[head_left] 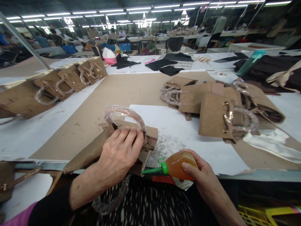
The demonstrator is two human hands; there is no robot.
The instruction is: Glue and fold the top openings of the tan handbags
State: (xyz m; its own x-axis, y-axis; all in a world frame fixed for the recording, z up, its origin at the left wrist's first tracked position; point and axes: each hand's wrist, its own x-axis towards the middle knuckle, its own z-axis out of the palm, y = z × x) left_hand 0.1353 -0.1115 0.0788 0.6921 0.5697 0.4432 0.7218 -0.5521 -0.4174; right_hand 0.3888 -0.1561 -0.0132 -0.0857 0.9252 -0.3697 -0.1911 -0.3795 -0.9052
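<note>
My left hand (122,146) is closed over the edge of a tan handbag (88,153) at the table's front edge. The bag lies tilted, and one plastic-wrapped handle (124,113) arches up beyond my knuckles. Another wrapped handle (113,197) hangs below, over my lap. My right hand (199,169) grips a squeeze bottle (181,164) of amber liquid with a green cap and nozzle. The bottle lies nearly level, its nozzle tip pointing left at the bag's lower edge, close to it. Whether the tip touches the bag, I cannot tell. My left fingertips are partly hidden.
Several similar tan handbags (216,106) lie piled at the right. A row of handbags (70,78) stands at the left. Black cut pieces (160,64) and a pink container (109,59) are farther back. A yellow crate (256,216) sits low at the right.
</note>
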